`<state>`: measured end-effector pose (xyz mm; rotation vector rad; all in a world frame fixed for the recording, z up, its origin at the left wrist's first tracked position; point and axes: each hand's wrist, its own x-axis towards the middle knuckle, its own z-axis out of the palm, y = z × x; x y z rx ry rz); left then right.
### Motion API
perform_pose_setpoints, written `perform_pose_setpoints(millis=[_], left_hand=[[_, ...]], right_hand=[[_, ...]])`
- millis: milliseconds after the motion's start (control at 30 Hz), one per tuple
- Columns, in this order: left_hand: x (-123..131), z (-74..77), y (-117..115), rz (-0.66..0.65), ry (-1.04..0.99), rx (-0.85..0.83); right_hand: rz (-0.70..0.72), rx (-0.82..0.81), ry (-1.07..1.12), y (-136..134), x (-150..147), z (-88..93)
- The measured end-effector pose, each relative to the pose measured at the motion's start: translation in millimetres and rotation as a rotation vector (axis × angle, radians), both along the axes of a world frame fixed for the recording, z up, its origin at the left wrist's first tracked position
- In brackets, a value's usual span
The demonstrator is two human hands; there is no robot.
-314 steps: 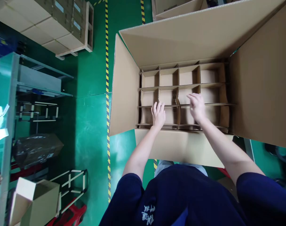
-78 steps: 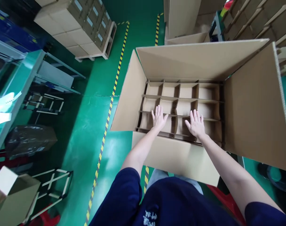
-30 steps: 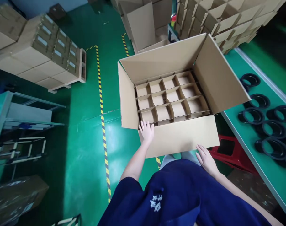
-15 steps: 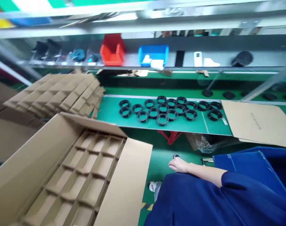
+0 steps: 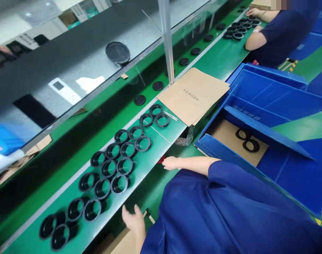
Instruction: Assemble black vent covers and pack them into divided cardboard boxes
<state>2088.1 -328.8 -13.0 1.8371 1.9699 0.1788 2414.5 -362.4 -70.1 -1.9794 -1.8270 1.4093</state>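
A: Where are the black rings [image 5: 84, 182] to be found?

B: They are spread along the green bench [image 5: 158, 148], which is slanted across the frame; the nearer cluster is strung from the lower left to about the centre, with openings turned upward.

A: How are they likely to handle?

B: They can be judged light and stiff, plastic by their look. Some slip should be expected from the smooth, shiny walls, and scuffing is to be feared more than breakage. A ring is best gripped around its outer wall, on opposite sides, or pinched at the rim.

A: And the hands?

B: The left hand [image 5: 134, 218], at lower centre, is held wide, thumb parted from fingers, near the bench's front edge. Nothing is seen in it; whether the edge is touched cannot be told.

A: The right hand [image 5: 171, 163]?

B: It is placed just right of centre, fingers kept close together. Whether anything is held cannot be told; a red patch [image 5: 161, 159] is seen just beside the fingertips.
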Motion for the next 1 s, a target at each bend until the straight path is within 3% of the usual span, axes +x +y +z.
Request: perform_pose_setpoints(millis=[67,133,267,400,500,600,733,867,1000], left_hand=[[17,-14.5,21,-0.028,-0.032,-0.049],[42,-23.2,43,-0.142,-0.102,-0.195],[94,-26.7,70,-0.332,-0.126,-0.383],[119,-38.7,79,-0.344,-0.201,-0.429],[123,-56.0,94,-0.331,-0.305,-0.445],[118,-68.8,112,-0.321,-0.411,-0.47],[101,-73.6,129,-0.289,-0.547,-0.549],[83,-70.3,140,-0.224,-0.664,-0.658],[88,-62.3,149,-0.157,-0.753,-0.738]], right_hand=[[-0.054,0.016,0.008,5,17,3.3],[-0.1,0.007,0.007,2,32,2.8],[-0.167,-0.062,-0.022,-34,49,-6.6],[-0.174,-0.133,-0.073,-77,48,-18.5],[-0.178,-0.147,-0.092,-78,45,-26.8],[-0.233,-0.092,-0.06,-46,42,-26.3],[-0.384,0.056,0.075,31,52,-9.9],[-0.597,0.199,0.213,118,92,8.4],[-0.751,0.224,0.322,197,144,9.8]])
